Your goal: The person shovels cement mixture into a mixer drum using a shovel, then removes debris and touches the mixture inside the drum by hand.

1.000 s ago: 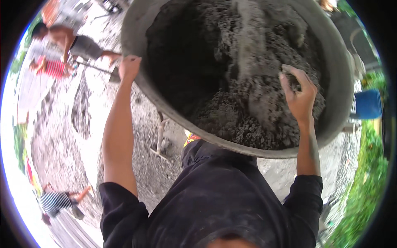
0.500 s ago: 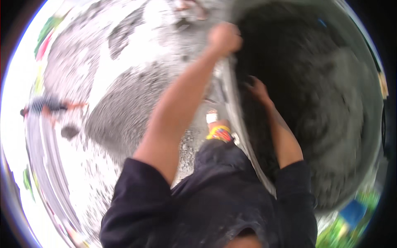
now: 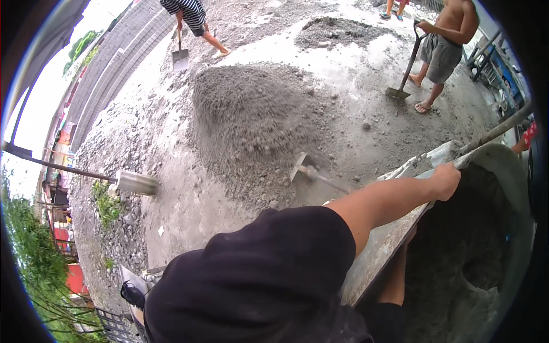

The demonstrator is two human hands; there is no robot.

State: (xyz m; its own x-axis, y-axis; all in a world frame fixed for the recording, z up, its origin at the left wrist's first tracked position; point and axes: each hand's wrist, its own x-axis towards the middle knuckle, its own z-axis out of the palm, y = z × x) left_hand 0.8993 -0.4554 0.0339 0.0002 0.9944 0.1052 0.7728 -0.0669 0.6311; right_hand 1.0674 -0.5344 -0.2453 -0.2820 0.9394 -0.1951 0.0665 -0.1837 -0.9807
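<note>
My left hand (image 3: 445,182), closed in a fist, grips the near rim of a large grey tub (image 3: 374,257). Dark grey mix (image 3: 474,228), which looks like wet mortar or sand, lies inside it. My right forearm (image 3: 394,280) reaches down inside the tub along its wall; the rim hides most of the hand, and its fingers do not show. Left of the tub, a shovel (image 3: 307,168) lies with its blade at the foot of a heap of grey sand and gravel (image 3: 257,108).
One person (image 3: 191,14) in a striped top holds a shovel (image 3: 180,57) at far left. Another (image 3: 446,51) stands with a shovel (image 3: 405,80) at far right. A metal cylinder on a pole (image 3: 137,182) is at left; stacked grey blocks (image 3: 123,57) stand behind. A pole (image 3: 497,132) meets the tub's far end.
My view has swung toward the left, bringing the sand heap and both shovel-holding people into sight. My left hand remains at the rim; my right hand, earlier visible inside the tub, is now mostly hidden.
</note>
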